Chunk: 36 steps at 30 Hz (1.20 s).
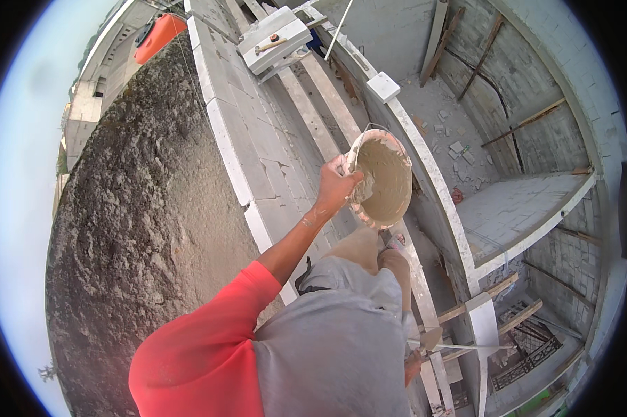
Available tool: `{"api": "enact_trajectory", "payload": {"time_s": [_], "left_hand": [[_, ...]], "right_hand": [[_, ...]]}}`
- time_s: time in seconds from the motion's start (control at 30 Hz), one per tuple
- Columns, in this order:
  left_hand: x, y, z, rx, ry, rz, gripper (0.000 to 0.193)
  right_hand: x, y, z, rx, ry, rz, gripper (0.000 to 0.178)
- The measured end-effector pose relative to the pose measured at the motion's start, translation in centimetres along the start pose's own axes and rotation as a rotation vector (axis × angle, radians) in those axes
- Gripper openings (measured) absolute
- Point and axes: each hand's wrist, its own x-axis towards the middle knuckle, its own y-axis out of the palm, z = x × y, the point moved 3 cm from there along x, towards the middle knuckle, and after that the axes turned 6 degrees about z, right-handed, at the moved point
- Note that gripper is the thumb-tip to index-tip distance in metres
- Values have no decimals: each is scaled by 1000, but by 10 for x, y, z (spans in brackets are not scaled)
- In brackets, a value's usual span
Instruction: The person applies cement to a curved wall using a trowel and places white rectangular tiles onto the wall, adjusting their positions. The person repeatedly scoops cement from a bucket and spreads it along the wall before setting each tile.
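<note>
My left hand (pixel 339 184) is closed on the rim of a bucket (pixel 401 142), its fingers over the near-left edge. The bucket is pale and smeared, tilted toward me, with grey-brown wet mortar (pixel 384 182) inside and a thin wire handle at its far side. Low at the right of my body, my right hand (pixel 413 366) is partly hidden by my shirt. Its fingers look curled round a small trowel (pixel 431 339) with a mortar-coloured blade; the grip itself is hard to see.
A light block wall (pixel 247 139) runs along my left, beside a rough dark mound (pixel 139 194). Planks (pixel 331 97) lie along the narrow walkway under me. Ahead, a hammer (pixel 270 46) rests on pale blocks (pixel 275 28). Right of a wall top (pixel 431 181), rooms drop away with rubble below.
</note>
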Motion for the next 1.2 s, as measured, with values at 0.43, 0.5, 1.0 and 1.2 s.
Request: {"api": "enact_trajectory", "payload": {"time_s": [0.43, 0.5, 1.0, 1.2], "left_hand": [[-145, -126, 68, -214, -43, -544, 15], [-168, -148, 65, -286, -17, -572, 16], [-238, -379, -89, -143, 237, -599, 28], [-228, -444, -127, 26, 150, -555, 23]], "right_hand": [[165, 75, 241, -946, -528, 162, 48], [158, 92, 261, -894, -598, 171, 45], [47, 306, 330, -1241, -828, 423, 39], [52, 349, 360, -1238, -914, 324, 44]]}}
